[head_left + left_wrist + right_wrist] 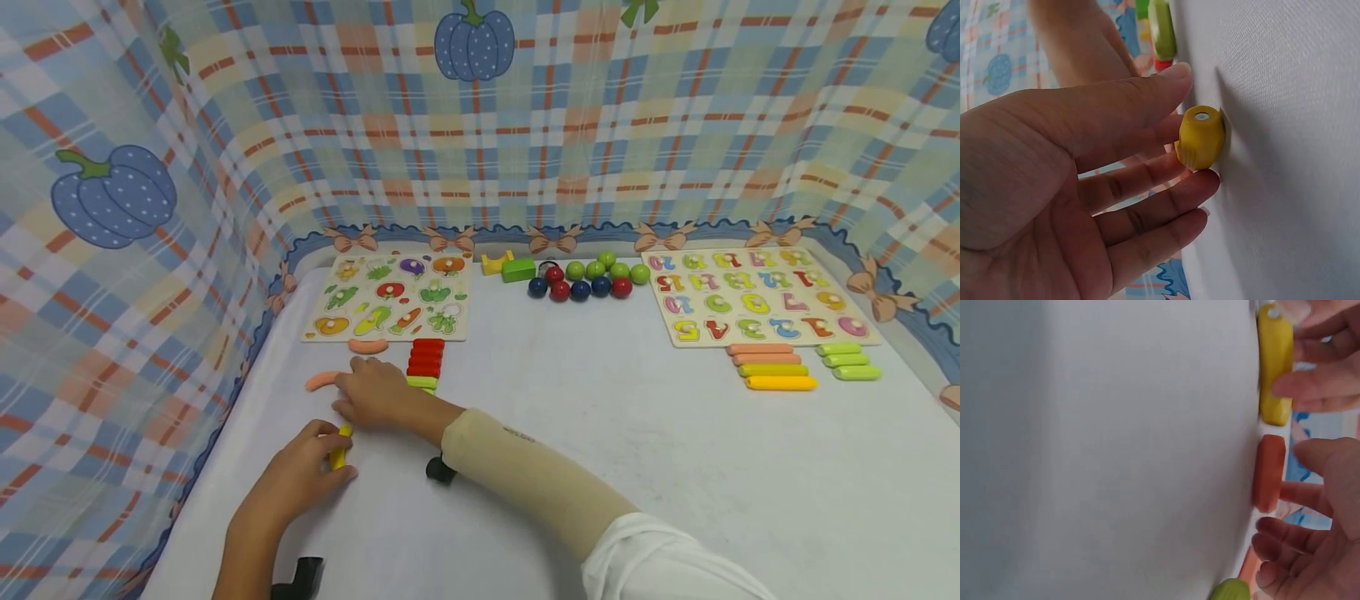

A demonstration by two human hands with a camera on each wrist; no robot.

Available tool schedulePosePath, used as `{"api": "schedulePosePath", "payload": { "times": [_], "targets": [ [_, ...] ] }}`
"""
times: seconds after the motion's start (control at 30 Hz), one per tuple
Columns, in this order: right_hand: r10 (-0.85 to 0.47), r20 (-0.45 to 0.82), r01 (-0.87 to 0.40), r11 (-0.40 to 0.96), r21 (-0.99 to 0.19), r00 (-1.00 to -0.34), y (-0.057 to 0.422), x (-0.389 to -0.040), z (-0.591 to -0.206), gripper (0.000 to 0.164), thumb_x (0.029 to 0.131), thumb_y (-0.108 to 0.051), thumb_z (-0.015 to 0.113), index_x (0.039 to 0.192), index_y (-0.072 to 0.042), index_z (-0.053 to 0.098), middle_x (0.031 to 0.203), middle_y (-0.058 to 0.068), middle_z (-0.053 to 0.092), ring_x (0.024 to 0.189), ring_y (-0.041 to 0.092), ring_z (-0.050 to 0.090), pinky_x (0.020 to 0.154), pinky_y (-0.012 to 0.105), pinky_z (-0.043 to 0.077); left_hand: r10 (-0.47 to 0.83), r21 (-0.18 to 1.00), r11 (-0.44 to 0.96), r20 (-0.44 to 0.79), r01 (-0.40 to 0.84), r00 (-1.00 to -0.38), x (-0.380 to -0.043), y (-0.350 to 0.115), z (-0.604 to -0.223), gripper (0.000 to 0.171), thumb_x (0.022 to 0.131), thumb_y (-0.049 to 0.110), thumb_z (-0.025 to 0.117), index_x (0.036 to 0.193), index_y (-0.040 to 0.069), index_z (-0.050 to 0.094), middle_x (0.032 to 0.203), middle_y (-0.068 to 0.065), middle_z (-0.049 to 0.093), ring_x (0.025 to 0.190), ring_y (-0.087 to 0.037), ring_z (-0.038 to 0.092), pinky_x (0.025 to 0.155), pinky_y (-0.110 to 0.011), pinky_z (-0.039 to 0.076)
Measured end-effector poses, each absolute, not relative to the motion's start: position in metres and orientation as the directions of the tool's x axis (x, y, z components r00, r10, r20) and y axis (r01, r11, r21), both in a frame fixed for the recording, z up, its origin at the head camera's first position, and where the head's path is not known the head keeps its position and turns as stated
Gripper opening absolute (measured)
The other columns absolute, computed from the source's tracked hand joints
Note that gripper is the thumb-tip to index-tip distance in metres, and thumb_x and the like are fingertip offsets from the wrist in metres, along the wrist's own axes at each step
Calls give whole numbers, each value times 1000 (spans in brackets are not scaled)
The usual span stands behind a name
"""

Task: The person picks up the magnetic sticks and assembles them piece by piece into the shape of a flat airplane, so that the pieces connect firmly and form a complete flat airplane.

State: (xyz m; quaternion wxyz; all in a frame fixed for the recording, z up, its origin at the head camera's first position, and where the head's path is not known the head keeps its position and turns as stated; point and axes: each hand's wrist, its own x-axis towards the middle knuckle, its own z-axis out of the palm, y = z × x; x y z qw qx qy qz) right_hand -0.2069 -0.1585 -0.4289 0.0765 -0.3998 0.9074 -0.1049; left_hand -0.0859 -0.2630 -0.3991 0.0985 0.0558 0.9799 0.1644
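My left hand point(300, 467) is at the near left, its thumb and fingers spread around a curved yellow toy stick point(340, 450). A round pale disc shows in the end of this yellow stick point(1201, 137); fingertips touch its side, the thumb close to the end. Farther off, my right hand point(372, 393) reaches to the left, fingers loosely bent beside a curved orange stick point(322, 381). In the right wrist view, one fingertip meets an orange stick point(1269, 474), with the thumb apart from it. A second orange stick point(367, 346) lies just beyond the right hand.
Red sticks point(426, 358) and green sticks point(422, 383) lie right of my right hand. A vegetable puzzle board point(309, 333) and a number board point(678, 340) stand behind. Between them are coloured balls point(580, 290) and a green block point(518, 270). More sticks point(780, 382) lie far right.
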Motion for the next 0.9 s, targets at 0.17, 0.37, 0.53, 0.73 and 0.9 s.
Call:
{"api": "schedulePosePath", "payload": {
  "times": [0.17, 0.37, 0.53, 0.73, 0.9],
  "targets": [
    [-702, -52, -679, 703, -215, -710, -160, -218, -433, 34, 89, -41, 52, 118, -25, 59, 124, 0, 48, 96, 12, 49, 68, 24, 45, 138, 325, 943, -164, 78, -977, -87, -262, -402, 34, 72, 24, 76, 101, 7, 68, 106, -8, 51, 92, -21, 53, 84, -43, 44],
    [-671, -110, -631, 732, -259, -733, -165, -223, -427, 37, 88, -22, 56, 124, -32, 55, 141, 0, 34, 122, 16, 39, 52, 19, 42, 121, 319, 946, -173, 61, -977, -87, -261, -402, 35, 73, 25, 75, 102, 6, 68, 108, -9, 51, 95, -23, 53, 84, -45, 43],
    [-654, -149, -619, 754, -220, -742, -171, -223, -422, 27, 86, -23, 60, 113, -22, 61, 133, 1, 44, 119, 15, 41, 55, 21, 45, 122, 325, 943, -157, 65, -980, -85, -262, -403, 33, 73, 24, 75, 101, 6, 68, 108, -9, 51, 95, -23, 53, 84, -44, 43],
    [-645, -135, -610, 759, -225, -752, -169, -226, -421, 13, 85, -24, 62, 96, -18, 60, 112, -1, 57, 95, 15, 55, 58, 22, 45, 139, 332, 939, -139, 86, -980, -86, -262, -405, 32, 74, 23, 74, 101, 7, 68, 109, -9, 51, 96, -23, 53, 85, -43, 43],
    [-685, -70, -635, 705, -315, -725, -164, -225, -417, 23, 88, -23, 58, 111, -20, 59, 101, -6, 63, 108, 11, 51, 69, 18, 45, 129, 330, 942, -169, 68, -977, -86, -262, -404, 34, 73, 22, 75, 102, 6, 67, 114, -10, 50, 101, -26, 52, 87, -44, 42]
  ]
}}
